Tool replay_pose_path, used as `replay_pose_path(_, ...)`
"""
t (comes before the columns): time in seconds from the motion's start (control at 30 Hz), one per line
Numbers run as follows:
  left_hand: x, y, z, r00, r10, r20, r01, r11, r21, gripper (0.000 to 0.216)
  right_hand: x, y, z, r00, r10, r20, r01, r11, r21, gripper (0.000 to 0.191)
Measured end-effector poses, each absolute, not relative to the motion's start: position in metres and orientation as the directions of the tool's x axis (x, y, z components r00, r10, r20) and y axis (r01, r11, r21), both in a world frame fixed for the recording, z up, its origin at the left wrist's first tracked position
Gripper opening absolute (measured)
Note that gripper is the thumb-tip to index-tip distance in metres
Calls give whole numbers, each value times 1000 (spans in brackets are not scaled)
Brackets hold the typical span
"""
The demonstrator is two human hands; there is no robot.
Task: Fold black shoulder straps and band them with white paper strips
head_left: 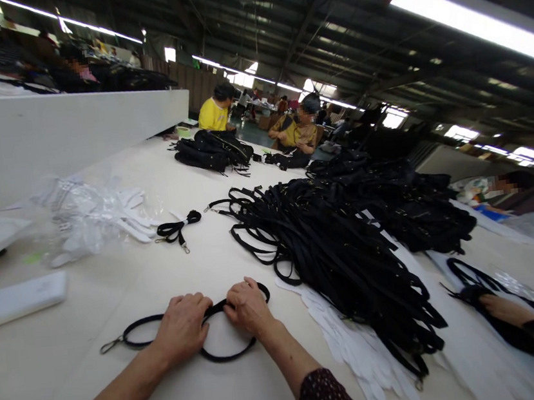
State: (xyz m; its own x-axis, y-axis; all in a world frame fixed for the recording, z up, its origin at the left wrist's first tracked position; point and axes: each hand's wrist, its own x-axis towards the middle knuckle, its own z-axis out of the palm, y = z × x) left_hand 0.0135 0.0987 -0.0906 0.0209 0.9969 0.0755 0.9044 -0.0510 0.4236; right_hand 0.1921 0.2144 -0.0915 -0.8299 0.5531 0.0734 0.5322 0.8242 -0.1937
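A black strap (230,358) with a metal clip at its left end lies in loops on the white table, under both hands. My left hand (185,323) is closed on the strap left of its middle, fingertips pressed together. My right hand (248,306) pinches the same strap a short way to the right, and one loop sticks out beyond its fingers. Farther up the table rests a folded strap bundle (180,226), bound with a white band, its metal clips showing. Right of my hands spreads a big heap of black straps (320,239).
White paper strips (357,338) lie under the strap heap. Crumpled clear plastic (86,212) and a white box-like object (19,302) are at left. Black bags (212,151) sit farther back. At right, a co-worker's hand (507,310) touches black fabric. Other people sit beyond the table.
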Motion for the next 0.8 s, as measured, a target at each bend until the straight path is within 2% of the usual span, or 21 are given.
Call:
replay_pose_path(0.23, -49, 83, -85, 108, 994, 14, 874, -102, 474, 32, 216, 228, -84, -830, 554, 66, 525, 815, -244, 7)
replay_pose_path(0.5, -85, 60, -89, 128, 991, 32, 794, -122, 596, 35, 220, 227, -83, -844, 527, 102, 477, 823, -307, 5)
replay_pose_path(0.6, -88, 58, -94, 143, 989, 34, 792, -135, 596, 35, 223, 228, -81, -857, 498, 130, 436, 837, -331, 7)
replay_pose_path(0.8, -87, 55, -98, 134, 989, 66, 807, -148, 571, 31, 232, 232, -79, -852, 503, 147, 450, 846, -285, 10)
